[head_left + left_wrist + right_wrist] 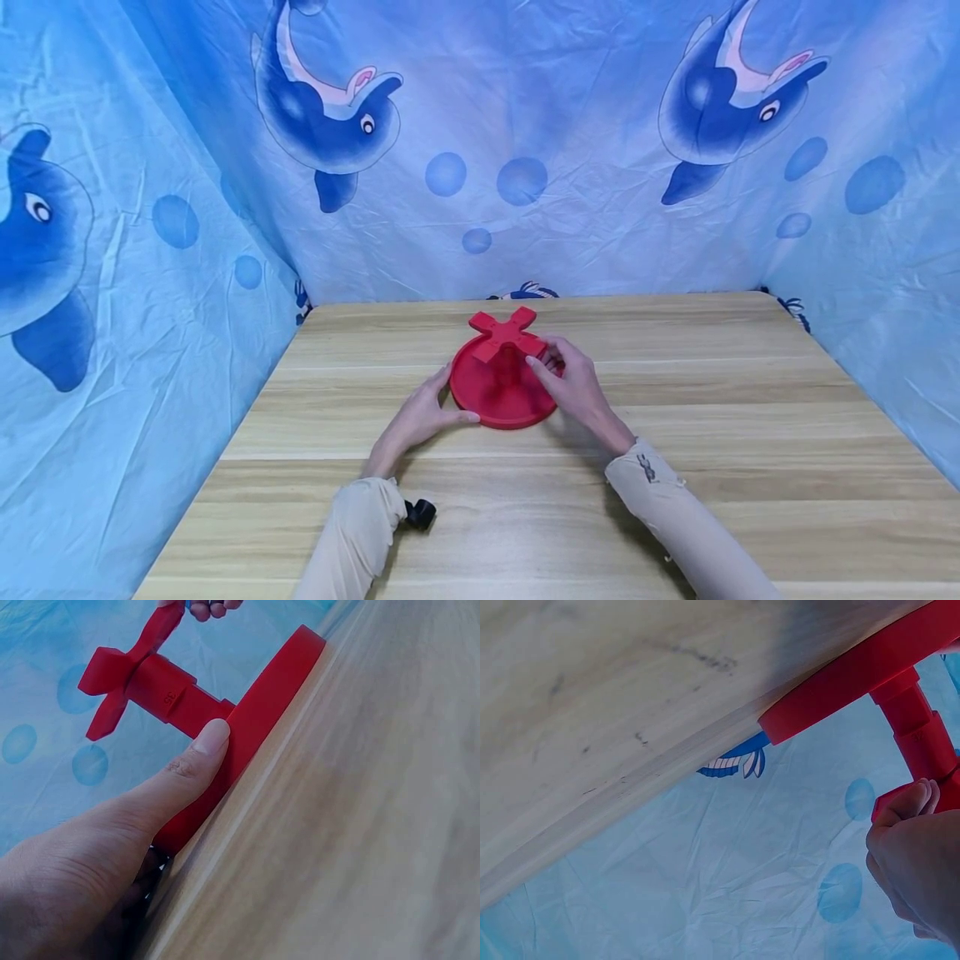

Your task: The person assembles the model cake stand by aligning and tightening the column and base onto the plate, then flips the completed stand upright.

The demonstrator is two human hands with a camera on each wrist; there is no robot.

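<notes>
Left of the frame's centre, your left hand point(420, 414) grips the rim of the red tray point(476, 400), which sits just below centre on the table point(750, 417). Above it stands a red post point(511, 367) topped by a red cross point(505, 332); to the right, your right hand point(573, 385) pinches one cross arm.
</notes>
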